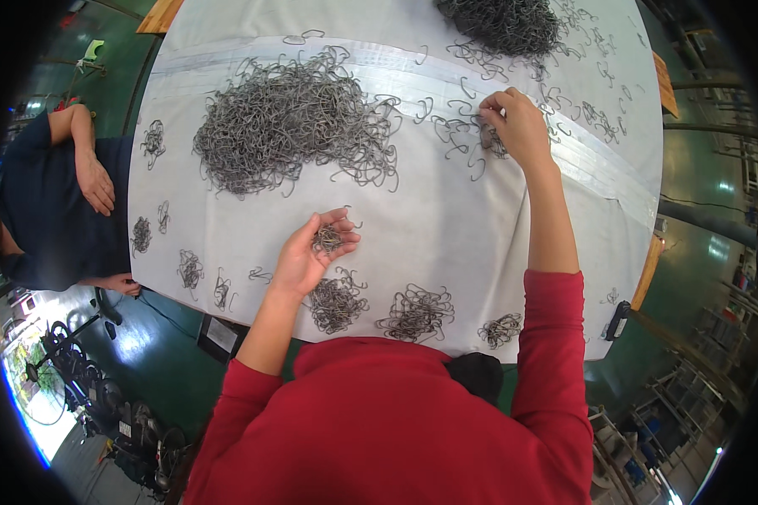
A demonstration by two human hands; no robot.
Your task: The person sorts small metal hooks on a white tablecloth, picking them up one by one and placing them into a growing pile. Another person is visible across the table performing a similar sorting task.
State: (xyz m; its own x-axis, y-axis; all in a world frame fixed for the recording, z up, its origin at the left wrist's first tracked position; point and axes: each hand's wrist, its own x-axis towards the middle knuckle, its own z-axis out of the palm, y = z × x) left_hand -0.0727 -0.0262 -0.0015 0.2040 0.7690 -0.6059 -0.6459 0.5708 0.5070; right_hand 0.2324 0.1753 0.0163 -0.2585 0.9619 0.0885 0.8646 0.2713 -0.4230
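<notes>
A bunch of small bent wire hooks (327,239) lies in my left hand (299,257), palm up, its fingers curled round them. Farther out to the right, my right hand (518,126) is closed in a pinch at loose wire hooks (459,135) scattered on the white-covered table (429,227). Its fingertips appear to grip one hook; others lie under and beside the hand. Beyond my left hand spreads a big grey heap of hooks (286,122). Smaller piles sit near the table's front edge: one below my left hand (337,303), another at the middle (417,313), a third to the right (500,330).
A darker heap of hooks (514,25) is at the far edge. Several small piles, one of them a hook cluster (190,269), line the left side. A person in dark clothing (59,194) is at the left edge. A black object (618,321) sits on the right rim.
</notes>
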